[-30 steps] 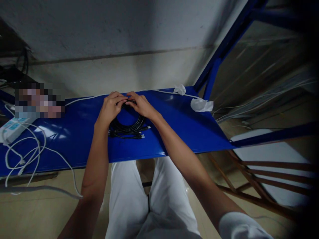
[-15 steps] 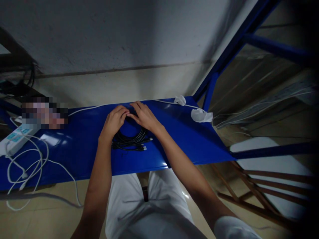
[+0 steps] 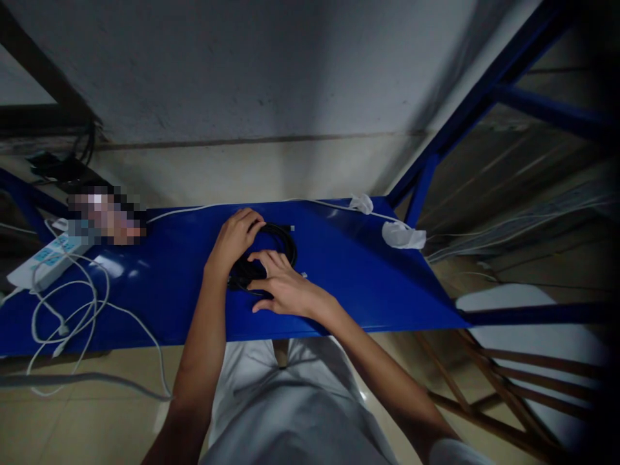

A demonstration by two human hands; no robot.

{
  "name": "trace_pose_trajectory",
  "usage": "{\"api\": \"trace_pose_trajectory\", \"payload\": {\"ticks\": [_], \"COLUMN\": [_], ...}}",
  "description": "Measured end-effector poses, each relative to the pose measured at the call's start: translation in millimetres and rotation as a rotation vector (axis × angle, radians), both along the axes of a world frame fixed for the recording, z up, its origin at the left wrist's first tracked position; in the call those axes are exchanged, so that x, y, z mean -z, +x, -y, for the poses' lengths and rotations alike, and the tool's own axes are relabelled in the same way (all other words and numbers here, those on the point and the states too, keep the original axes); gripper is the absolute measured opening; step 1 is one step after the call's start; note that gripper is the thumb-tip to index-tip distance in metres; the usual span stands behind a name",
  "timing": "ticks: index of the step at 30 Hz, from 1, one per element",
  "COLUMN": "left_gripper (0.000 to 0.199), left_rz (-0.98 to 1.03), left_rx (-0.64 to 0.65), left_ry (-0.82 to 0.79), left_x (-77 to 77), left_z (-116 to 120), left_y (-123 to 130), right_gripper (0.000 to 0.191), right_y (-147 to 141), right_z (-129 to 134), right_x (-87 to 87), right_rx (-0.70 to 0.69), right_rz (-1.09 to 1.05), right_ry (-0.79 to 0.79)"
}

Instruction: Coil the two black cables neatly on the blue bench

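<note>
A coil of black cable (image 3: pixel 291 244) lies on a blue table (image 3: pixel 339 284) in front of me. My left hand (image 3: pixel 238 236) is closed on the coil's upper left side, its fingertips at the top of the loop. Over the lower right part of the coil is my right hand (image 3: pixel 283 283), fingers spread and curved, thumb apart from them. One light-tipped cable end (image 3: pixel 292 228) sticks out at the top right of the coil. Another pale connector tip (image 3: pixel 304 275) shows beside my right hand. Both hands cover parts of the coil.
A white power strip (image 3: pixel 53 258) and tangled white cables (image 3: pixel 92 316) lie on the left, beside a blurred-out object (image 3: pixel 109 216). A white cord runs along the back edge to crumpled white pieces (image 3: pixel 404 236). A wooden chair (image 3: pixel 527 361) stands at right.
My right hand has moved from the coil's top down to its lower right side, and its fingers have spread. The left hand stays at the upper left. A cable end now shows at the top right.
</note>
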State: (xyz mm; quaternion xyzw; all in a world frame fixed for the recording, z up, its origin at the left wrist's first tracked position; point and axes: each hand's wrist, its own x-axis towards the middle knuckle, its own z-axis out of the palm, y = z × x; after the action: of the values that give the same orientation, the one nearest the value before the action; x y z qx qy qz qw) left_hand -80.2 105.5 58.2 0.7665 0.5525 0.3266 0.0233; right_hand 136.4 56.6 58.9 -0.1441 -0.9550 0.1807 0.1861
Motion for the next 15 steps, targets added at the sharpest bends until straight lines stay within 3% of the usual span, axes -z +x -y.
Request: {"api": "trace_pose_trajectory", "payload": {"ticks": [4, 7, 12, 15], "left_gripper": [0.017, 0.018, 0.021, 0.027], "left_rz": [0.0, 0.006, 0.093, 0.185], "left_rx": [0.009, -0.003, 0.026, 0.008], "left_ry": [0.021, 0.016, 0.002, 0.024], "left_x": [1.7, 2.1, -2.5, -8.9], "left_z": [0.4, 0.7, -1.0, 12.0], "left_y": [0.7, 1.3, -1.0, -8.2], "right_gripper": [0.036, 0.041, 0.034, 0.031], "right_y": [8.6, 7.9, 0.0, -4.5], "right_z": [16.3, 24.4, 39.4, 47.6], "right_x": [14.2, 13.1, 12.1, 15.6], "right_rx": [0.07, 0.102, 0.107, 0.155], "right_rz": [-0.024, -0.065, -0.1, -0.111], "right_ry": [0.003, 0.016, 0.035, 0.072]}}
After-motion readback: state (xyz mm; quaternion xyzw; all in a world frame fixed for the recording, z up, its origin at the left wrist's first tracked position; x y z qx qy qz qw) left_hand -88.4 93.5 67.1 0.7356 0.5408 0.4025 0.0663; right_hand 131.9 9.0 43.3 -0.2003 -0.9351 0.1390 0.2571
